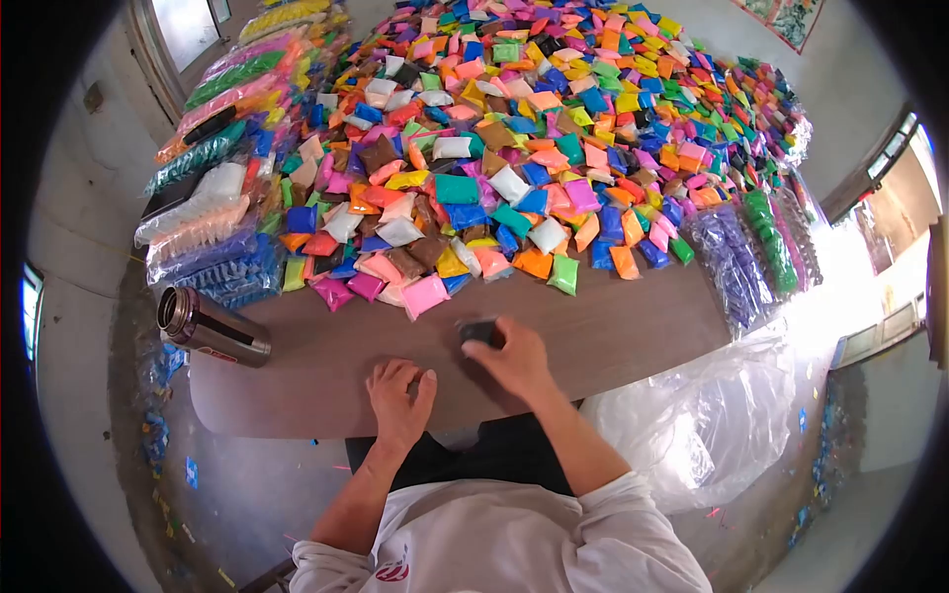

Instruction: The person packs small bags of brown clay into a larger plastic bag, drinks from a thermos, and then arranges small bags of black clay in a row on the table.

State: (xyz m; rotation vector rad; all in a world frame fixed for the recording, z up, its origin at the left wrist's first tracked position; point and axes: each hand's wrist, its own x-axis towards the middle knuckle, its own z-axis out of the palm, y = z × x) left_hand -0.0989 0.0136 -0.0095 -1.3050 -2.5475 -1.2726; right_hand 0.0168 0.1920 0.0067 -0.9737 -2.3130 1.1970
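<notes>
My right hand [511,358] holds a small dark packet [478,333] between thumb and fingers, just above or on the brown table [326,336]. Slightly lower and to the left, my left hand [399,397] rests on the table near its front edge, fingers apart and nothing in them. Beyond both hands lies a large heap of small colourful packets [457,190]; a pink packet [426,296] and a light green packet [562,275] lie at its near edge.
An open metal flask [229,334] stands at the table's left. Stacked bags of packets [213,212] line the left side, with more bags [733,267] at the right. A large clear plastic bag [692,415] hangs beside the table's front right.
</notes>
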